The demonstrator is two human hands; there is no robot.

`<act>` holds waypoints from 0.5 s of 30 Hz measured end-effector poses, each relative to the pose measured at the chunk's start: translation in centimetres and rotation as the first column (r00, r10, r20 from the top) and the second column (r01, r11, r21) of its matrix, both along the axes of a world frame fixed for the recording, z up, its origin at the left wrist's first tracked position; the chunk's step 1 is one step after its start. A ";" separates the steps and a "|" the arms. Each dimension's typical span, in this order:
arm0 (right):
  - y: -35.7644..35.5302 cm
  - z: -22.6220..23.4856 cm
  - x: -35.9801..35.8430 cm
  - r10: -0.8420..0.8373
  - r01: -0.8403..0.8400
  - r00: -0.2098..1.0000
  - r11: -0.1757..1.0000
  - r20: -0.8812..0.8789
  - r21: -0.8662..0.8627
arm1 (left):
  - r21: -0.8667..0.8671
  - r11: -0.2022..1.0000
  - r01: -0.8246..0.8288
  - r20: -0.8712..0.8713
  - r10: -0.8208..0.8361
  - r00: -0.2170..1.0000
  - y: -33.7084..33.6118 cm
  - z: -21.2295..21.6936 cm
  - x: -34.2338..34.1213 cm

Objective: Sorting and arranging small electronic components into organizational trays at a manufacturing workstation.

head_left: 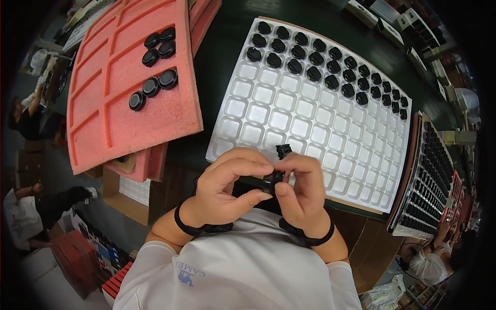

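Between my two hands, in front of my chest, is a small round black part; its exact kind cannot be made out. My left hand pinches it from the left with thumb and fingertips. From the right, my right hand grips the same part between thumb and bent fingers. A ridged black piece shows just above the right fingers, and I cannot tell whether they hold it. Beyond my hands lies a white plastic tray with square pockets. Black round parts fill its far rows.
At the left, a pink foam tray carries several black round caps and rests on more foam. A cardboard box stands below it. Right of the white tray is another tray packed with black parts. Other people sit at both sides.
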State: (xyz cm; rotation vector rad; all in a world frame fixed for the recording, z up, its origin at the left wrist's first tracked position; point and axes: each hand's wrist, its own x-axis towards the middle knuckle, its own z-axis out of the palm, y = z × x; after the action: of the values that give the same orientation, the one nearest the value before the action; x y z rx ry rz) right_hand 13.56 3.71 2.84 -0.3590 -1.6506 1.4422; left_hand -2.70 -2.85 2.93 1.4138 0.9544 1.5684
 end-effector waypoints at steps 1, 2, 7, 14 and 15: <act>-0.4 0.4 -0.1 -0.001 -0.001 1.000 0.987 -0.012 -0.162 | 0.010 1.000 -0.001 -0.024 0.002 1.000 0.0 0.0 0.0; -0.8 0.9 -0.2 -0.004 -0.003 1.000 0.948 -0.023 -0.319 | 0.009 1.000 -0.002 -0.023 0.002 1.000 0.0 0.0 -0.1; -0.4 -0.2 0.2 -0.017 0.012 0.989 0.999 0.147 0.033 | 0.017 1.000 0.008 -0.026 -0.007 1.000 -0.1 -0.5 -0.1; -0.2 0.8 0.2 0.000 0.003 1.000 0.970 0.013 -0.242 | -0.016 0.998 0.054 0.074 -0.053 0.996 -0.1 -0.6 -0.3; 0.0 0.8 0.4 0.005 0.004 0.998 0.990 0.066 -0.138 | -0.019 0.999 0.049 0.065 -0.048 0.997 -0.1 -0.6 -0.3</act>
State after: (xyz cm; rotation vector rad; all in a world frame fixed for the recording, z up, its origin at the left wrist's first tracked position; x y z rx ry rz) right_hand 13.95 3.71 3.62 -0.4885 -1.6066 1.5646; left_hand -2.98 -2.94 2.36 1.3547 0.8892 1.5543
